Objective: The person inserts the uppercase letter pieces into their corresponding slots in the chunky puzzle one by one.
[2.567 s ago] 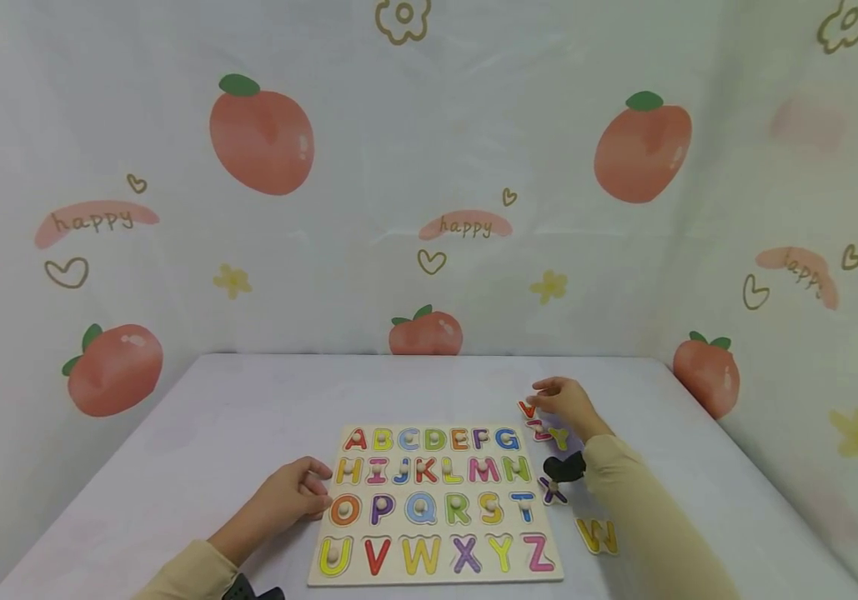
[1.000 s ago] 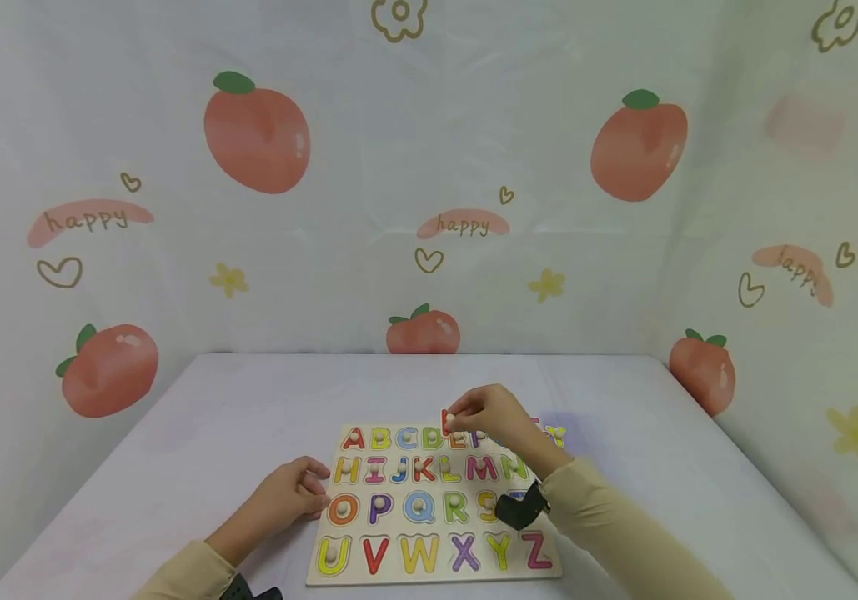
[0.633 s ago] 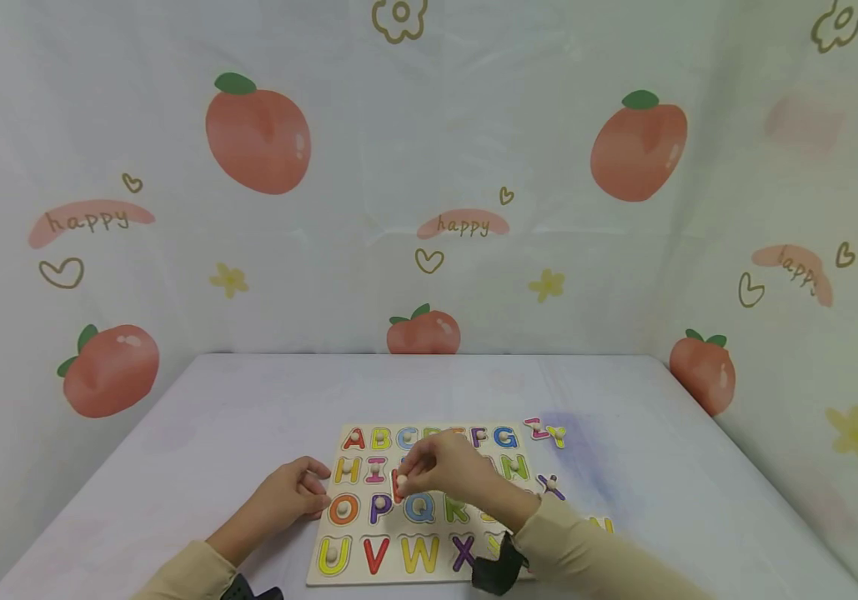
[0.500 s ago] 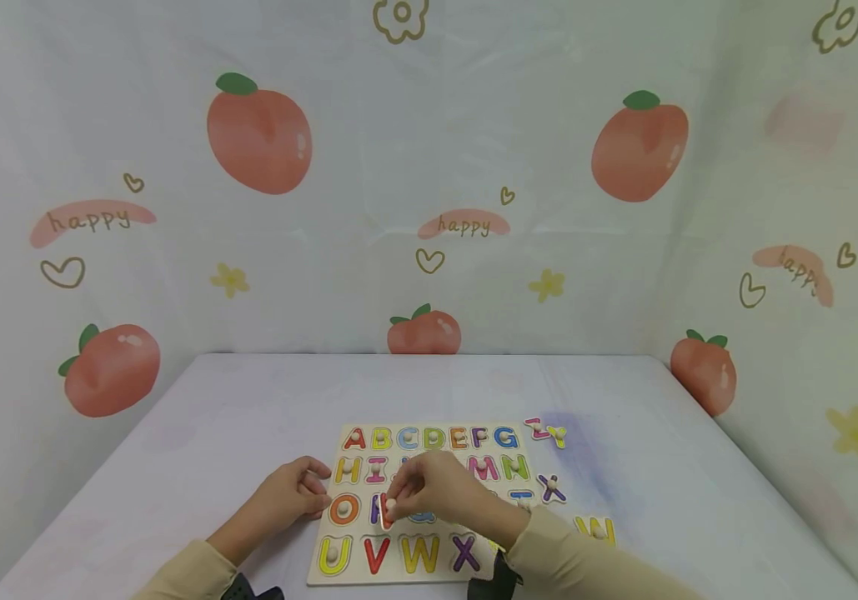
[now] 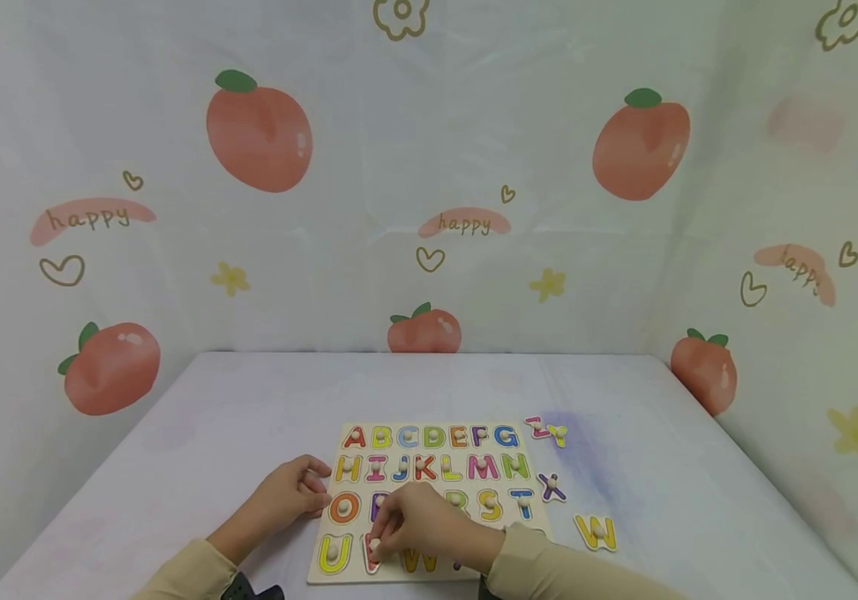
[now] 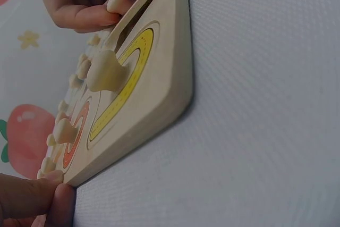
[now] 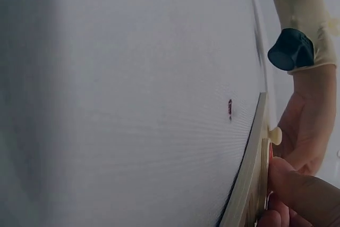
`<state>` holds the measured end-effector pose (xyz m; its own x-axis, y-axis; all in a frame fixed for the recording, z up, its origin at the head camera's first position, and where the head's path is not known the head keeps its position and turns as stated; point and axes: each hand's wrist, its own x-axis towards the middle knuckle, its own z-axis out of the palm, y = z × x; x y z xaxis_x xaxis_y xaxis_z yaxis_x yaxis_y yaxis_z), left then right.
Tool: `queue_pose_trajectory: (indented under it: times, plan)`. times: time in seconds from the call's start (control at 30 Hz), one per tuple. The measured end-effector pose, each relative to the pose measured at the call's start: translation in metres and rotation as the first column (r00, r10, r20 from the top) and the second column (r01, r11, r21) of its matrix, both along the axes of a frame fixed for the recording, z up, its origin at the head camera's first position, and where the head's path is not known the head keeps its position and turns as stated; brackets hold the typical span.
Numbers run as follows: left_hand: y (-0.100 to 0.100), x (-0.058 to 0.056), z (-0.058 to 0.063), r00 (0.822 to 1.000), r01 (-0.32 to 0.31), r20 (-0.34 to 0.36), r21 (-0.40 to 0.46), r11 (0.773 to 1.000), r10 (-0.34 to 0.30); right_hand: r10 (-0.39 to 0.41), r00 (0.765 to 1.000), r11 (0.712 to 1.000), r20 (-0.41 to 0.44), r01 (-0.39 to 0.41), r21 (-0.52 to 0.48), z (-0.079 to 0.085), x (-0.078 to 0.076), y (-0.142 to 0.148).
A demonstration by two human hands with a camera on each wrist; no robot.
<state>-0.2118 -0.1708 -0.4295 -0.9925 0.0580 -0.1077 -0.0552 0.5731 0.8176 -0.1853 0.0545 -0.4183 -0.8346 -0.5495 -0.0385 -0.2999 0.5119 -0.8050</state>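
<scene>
My right hand (image 5: 429,521) pinches the knob of the red letter V puzzle piece (image 5: 368,557) over the V slot in the bottom row of the wooden alphabet board (image 5: 346,578). In the left wrist view this V piece (image 6: 142,5) is tilted, with a dark gap beneath it. My left hand (image 5: 286,493) touches the board's left edge, its fingertips by the orange O piece (image 5: 343,507). The yellow U piece (image 5: 333,553) sits in its slot, left of the V. The fingers of my right hand hide part of the bottom two rows.
Loose pieces lie on the white table (image 5: 248,392) right of the board: a pink Z (image 5: 536,427), a yellow Y (image 5: 559,437), a purple X (image 5: 552,487) and a yellow W (image 5: 595,532). Knobbed letters fill the upper rows. A printed curtain (image 5: 338,275) stands behind.
My right hand picked up the red V from the far right, carried it left across the board, then down toward the bottom row. The left hand stays at the board's edge.
</scene>
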Motion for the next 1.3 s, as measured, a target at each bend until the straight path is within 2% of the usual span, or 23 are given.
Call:
queue_pose_trajectory:
  times: [0.3, 0.77, 1.3]
  plan:
    - [0.001, 0.001, 0.003, 1.000, -0.005, 0.006, 0.002, 1.000, 0.005, -0.004, 1.000, 1.000, 0.018, 0.004, 0.018, 0.004, 0.002, -0.003]
    - [0.000, 0.001, 0.004, 1.000, -0.001, 0.012, -0.005, 1.000, 0.001, 0.017, 1.000, 0.996, -0.006, -0.017, 0.084, 0.009, 0.002, -0.005]
    - [0.000, 0.000, 0.002, 1.000, -0.002, 0.014, -0.018, 1.000, 0.002, 0.003, 1.000, 0.996, 0.019, -0.004, 0.087, 0.014, 0.005, -0.006]
